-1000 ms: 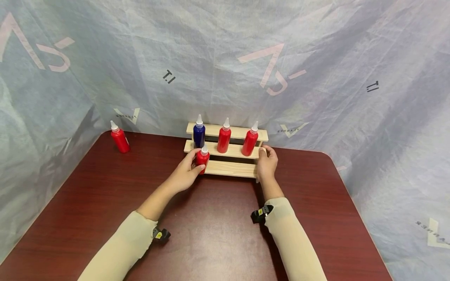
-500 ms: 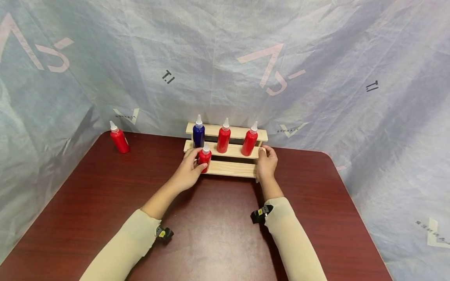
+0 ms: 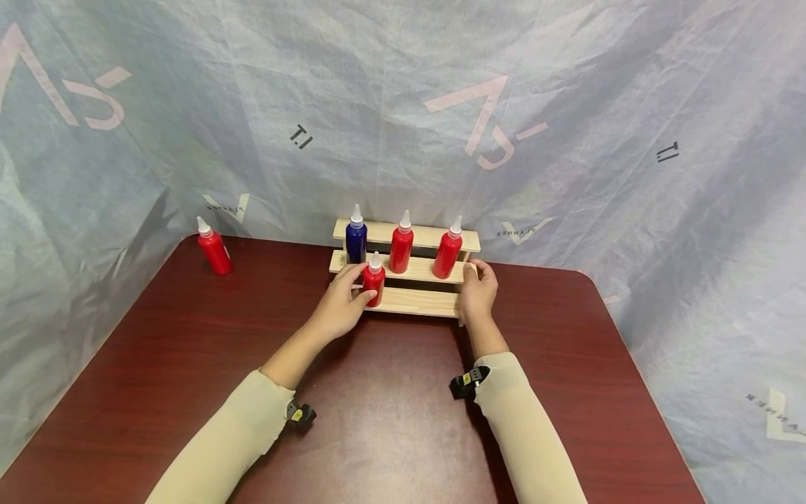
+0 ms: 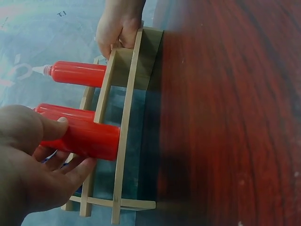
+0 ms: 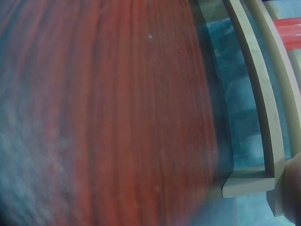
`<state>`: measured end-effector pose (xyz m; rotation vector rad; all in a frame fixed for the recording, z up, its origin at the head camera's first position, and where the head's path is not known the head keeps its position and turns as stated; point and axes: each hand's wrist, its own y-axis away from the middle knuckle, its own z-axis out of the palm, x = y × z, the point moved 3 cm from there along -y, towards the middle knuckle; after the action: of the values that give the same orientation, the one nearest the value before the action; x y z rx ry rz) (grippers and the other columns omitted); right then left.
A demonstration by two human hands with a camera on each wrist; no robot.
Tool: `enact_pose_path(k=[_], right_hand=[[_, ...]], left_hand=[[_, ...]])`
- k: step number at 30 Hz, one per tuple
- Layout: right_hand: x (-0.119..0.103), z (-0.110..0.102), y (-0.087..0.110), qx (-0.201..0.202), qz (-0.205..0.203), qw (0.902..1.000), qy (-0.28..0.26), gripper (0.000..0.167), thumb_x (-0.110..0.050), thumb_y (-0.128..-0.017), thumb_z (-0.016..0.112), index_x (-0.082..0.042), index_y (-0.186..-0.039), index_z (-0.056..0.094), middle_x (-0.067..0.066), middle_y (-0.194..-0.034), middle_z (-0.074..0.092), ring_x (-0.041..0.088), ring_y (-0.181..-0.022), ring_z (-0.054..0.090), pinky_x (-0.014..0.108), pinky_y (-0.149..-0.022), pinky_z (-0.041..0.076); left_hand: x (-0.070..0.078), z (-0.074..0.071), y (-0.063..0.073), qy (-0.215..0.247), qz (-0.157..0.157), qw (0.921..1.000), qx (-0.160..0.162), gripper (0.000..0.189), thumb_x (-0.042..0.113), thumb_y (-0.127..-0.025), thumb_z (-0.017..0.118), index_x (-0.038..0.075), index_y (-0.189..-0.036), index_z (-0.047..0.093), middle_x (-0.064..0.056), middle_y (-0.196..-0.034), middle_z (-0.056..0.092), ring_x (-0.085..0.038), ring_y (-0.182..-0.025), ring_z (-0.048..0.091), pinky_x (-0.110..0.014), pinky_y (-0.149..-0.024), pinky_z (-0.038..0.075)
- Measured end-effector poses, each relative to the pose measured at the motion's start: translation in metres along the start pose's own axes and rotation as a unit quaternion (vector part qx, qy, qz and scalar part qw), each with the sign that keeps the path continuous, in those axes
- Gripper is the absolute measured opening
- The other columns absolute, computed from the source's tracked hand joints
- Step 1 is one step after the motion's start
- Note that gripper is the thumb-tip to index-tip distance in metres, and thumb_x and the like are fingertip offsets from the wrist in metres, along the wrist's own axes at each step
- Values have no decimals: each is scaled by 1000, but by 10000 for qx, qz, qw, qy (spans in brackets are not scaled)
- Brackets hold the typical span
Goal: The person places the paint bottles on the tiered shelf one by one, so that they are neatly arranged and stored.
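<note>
My left hand (image 3: 336, 306) holds an upright red squeeze bottle (image 3: 374, 285) with a white nozzle cap, thumb on the near side and fingers behind. In the left wrist view this bottle (image 4: 91, 137) has its base at the lowest front slat; whether it touches the wood I cannot tell. The three-tier wooden rack (image 3: 418, 302) has its right end gripped by my right hand (image 3: 478, 292). On the middle tier stand a blue bottle (image 3: 356, 243), a red bottle (image 3: 401, 250) and another red bottle (image 3: 448, 255) at the right.
A further red bottle (image 3: 215, 253) stands alone at the back left of the dark red-brown table (image 3: 390, 399). Behind the rack hangs a grey printed cloth (image 3: 378, 105), close to the table's back edge.
My left hand has carried the red bottle a little rightward and slightly away from me, along the lowest tier. The right hand keeps its grip on the rack's end, which stays in place.
</note>
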<state>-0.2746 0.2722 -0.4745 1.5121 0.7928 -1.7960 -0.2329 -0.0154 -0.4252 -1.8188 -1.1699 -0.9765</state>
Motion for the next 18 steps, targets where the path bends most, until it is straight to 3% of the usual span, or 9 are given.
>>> enact_pose_path(k=[8, 18], right_hand=[[-2, 0, 1, -19, 28, 10000, 28, 22, -8, -105, 59, 5, -123, 64, 2, -108, 58, 10, -96, 55, 17, -81, 48], [-3, 0, 0, -25, -9, 10000, 47, 22, -7, -105, 58, 5, -123, 64, 1, -107, 59, 10, -95, 56, 17, -80, 49]], left_hand=[[-1, 0, 0, -207, -107, 9995, 209, 59, 7, -102, 67, 2, -157, 46, -23, -152, 55, -37, -133, 63, -47, -111, 55], [-1, 2, -2, -380, 9, 9982, 456, 57, 9, -102, 69, 1, -155, 50, -24, -146, 62, -36, -128, 67, -48, -108, 57]])
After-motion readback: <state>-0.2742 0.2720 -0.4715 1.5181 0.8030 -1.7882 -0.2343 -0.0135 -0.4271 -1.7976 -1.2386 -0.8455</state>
